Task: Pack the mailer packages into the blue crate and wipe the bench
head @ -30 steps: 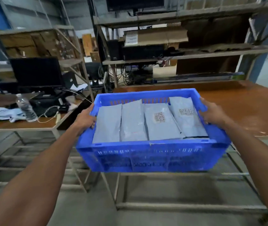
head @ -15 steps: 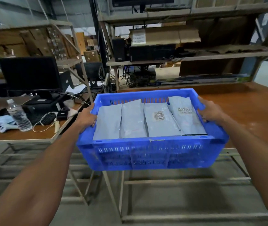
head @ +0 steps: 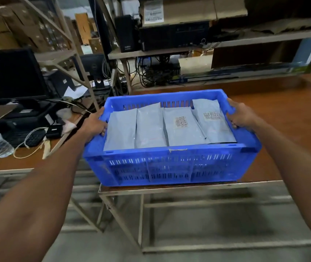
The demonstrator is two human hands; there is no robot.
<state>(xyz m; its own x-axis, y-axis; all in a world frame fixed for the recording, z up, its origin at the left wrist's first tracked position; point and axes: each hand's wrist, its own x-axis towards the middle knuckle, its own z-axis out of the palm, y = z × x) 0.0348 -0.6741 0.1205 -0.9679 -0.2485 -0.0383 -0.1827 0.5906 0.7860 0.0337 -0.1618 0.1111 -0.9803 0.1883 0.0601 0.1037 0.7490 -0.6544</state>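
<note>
Your left hand (head: 94,123) and right hand (head: 241,116) grip blue crate (head: 171,167) rims at 9 and 3 o'clock, fingers (head: 102,129) curled over. Four mailer packages (head: 150,127) inside. Crate hugs surface (head: 283,120) 6 o'clock edge, contact unclear. Release here, it may tip off.

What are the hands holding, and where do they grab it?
The blue crate. The left hand grips the rim of its left end, the right hand the rim of its right end.
</note>
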